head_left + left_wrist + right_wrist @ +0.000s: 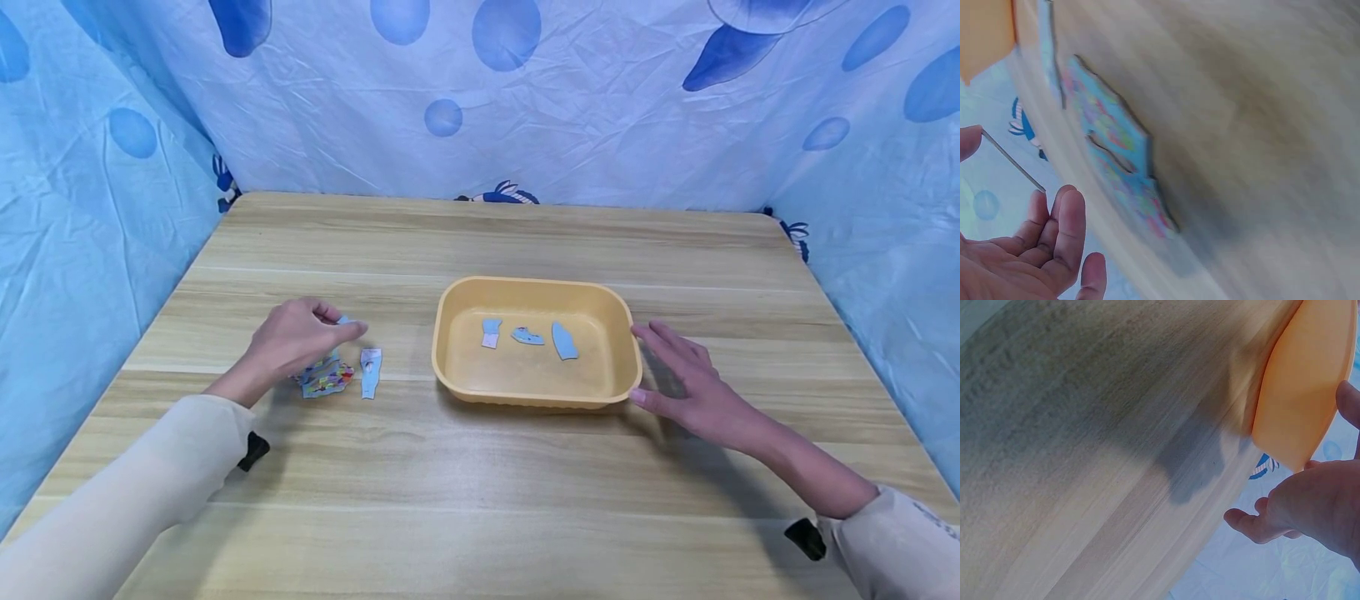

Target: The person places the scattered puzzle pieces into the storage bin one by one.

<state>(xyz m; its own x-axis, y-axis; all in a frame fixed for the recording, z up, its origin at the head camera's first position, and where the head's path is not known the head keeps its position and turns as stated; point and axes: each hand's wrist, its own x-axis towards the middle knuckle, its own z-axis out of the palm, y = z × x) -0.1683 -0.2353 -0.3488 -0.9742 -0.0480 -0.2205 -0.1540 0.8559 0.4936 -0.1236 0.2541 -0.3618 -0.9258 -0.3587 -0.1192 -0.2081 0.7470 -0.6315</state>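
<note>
My left hand (303, 337) pinches a thin puzzle piece (1013, 160) between thumb and fingertip, seen edge-on in the left wrist view; only a bit of its blue shows in the head view. Below that hand, joined puzzle pieces with a many-coloured print (327, 379) lie on the table. A narrow light-blue piece (371, 373) lies just right of them. Three separate pieces rest inside the yellow plastic tray: a blue-and-pink one (491, 333), a flat one (527, 336) and a pointed blue one (565, 341). My right hand (686, 379), fingers extended, touches the tray's right rim.
The yellow tray (536, 398) stands at mid-table on the wood-grain tabletop (480, 517). Blue patterned cloth (480, 108) hangs behind the table and along both sides. A black strap end (253, 451) sticks out at the left cuff, another (806, 539) at the right.
</note>
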